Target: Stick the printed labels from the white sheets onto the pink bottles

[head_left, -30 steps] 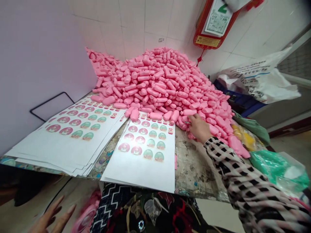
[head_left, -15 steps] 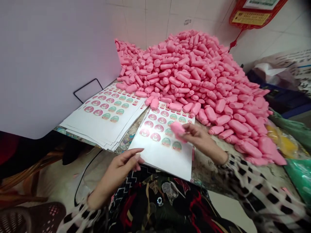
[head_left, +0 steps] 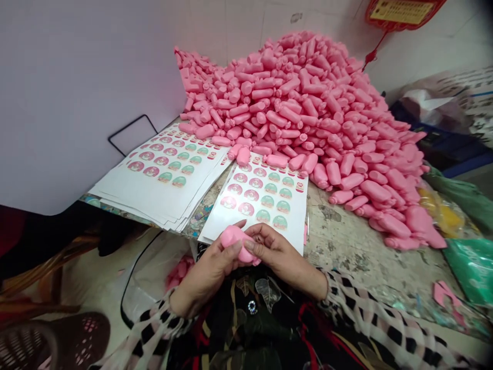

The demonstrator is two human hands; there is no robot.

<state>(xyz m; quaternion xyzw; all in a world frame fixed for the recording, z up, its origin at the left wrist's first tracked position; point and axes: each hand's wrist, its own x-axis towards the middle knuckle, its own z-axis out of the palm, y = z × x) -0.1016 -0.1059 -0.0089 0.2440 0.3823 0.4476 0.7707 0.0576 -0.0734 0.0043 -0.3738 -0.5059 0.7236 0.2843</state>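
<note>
A small pink bottle (head_left: 234, 236) is held between both hands, low in front of my body and over the near edge of a sticker sheet. My left hand (head_left: 215, 259) has its fingers wrapped round the bottle's left side, thumb on top. From the right, my right hand (head_left: 275, 252) grips the same bottle with thumb and fingers. Rows of pink and green round-topped stickers cover the upper part of the sticker sheet (head_left: 292, 234); my hands hide its lower left part. To the left lies a second stack of sticker sheets (head_left: 134, 198).
A big heap of pink bottles (head_left: 308, 108) fills the back of the worn table (head_left: 339, 241). At right lie a green plastic bag (head_left: 472, 270) and a pink scrap (head_left: 447, 295). A pale panel (head_left: 88, 103) stands at left, with a basket (head_left: 77, 339) below.
My right hand has brought the pink bottle down and left from above the sheet. My left hand has moved right and closed on it too. The view has shifted slightly.
</note>
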